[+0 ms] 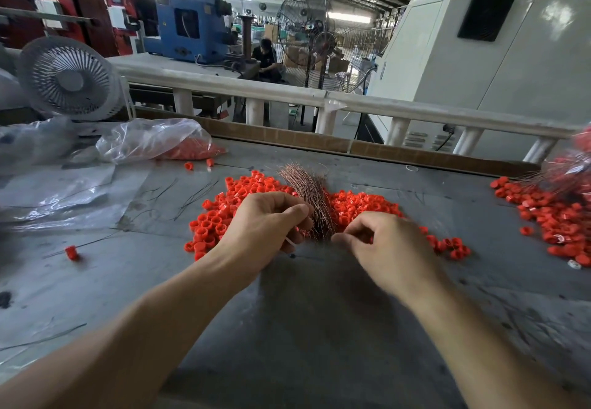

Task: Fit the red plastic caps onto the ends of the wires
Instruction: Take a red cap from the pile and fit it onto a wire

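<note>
A bundle of thin copper-coloured wires (307,191) lies across a heap of red plastic caps (224,213) in the middle of the grey table (319,312). My left hand (265,226) has its fingers curled round the near end of the bundle. My right hand (383,245) is just right of it, blurred, its thumb and forefinger pinched together at the wire ends. Whether it holds a wire or a cap is hidden by the fingers.
A second heap of red caps with wires fitted (556,213) lies at the right edge. A clear bag of caps (166,144) and loose plastic sheet (57,191) lie at the left, behind them a small fan (68,79). A single cap on a wire (72,252) lies near left.
</note>
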The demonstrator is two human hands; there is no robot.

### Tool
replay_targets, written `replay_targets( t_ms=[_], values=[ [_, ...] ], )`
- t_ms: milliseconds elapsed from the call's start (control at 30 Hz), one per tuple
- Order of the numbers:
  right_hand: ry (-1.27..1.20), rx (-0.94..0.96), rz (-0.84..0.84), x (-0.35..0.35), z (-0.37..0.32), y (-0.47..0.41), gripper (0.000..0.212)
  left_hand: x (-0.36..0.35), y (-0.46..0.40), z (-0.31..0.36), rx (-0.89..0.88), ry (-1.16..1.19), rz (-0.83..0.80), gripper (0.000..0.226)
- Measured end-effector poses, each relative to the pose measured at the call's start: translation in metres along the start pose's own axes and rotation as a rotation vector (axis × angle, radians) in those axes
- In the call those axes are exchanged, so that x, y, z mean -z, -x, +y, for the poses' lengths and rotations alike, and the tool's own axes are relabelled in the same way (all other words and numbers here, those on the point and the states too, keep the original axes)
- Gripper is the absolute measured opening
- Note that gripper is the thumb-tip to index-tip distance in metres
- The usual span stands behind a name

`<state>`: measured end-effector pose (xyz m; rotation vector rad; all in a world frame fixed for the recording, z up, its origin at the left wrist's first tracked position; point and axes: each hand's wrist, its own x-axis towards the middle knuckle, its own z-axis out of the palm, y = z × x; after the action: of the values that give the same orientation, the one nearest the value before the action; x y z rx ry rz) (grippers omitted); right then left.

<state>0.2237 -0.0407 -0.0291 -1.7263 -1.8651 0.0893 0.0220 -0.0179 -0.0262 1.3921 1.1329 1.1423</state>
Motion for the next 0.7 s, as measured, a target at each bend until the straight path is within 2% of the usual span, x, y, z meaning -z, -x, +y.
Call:
replay_targets(
  t_ms=[200,300,400,500,700],
  values=[
    [0.098,0.007,0.017,-0.006,-0.0068,0.0,0.014,-0.0006,0.0024,0.0034,-0.009,0.008,-0.019,0.012],
    [0.061,-0.026,0.055,-0.0051,-0.005,-0.001,0.02,-0.0003,0.0029,0.0039,-0.009,0.003,-0.032,0.013],
    [0.069,-0.03,0.007,-0.0053,-0.0052,0.0009,0.028,-0.002,0.0031,0.004,-0.009,-0.002,-0.04,0.013],
    [0.135,-0.01,-0.012,-0.0081,-0.0087,0.0017,0.02,-0.0037,0.0036,0.0041,-0.017,-0.002,-0.035,0.013],
    [-0.126,0.072,0.163,-0.0032,-0.0094,0.002,0.02,-0.0044,0.0064,0.0075,0.006,-0.021,-0.081,0.018]
  ],
)
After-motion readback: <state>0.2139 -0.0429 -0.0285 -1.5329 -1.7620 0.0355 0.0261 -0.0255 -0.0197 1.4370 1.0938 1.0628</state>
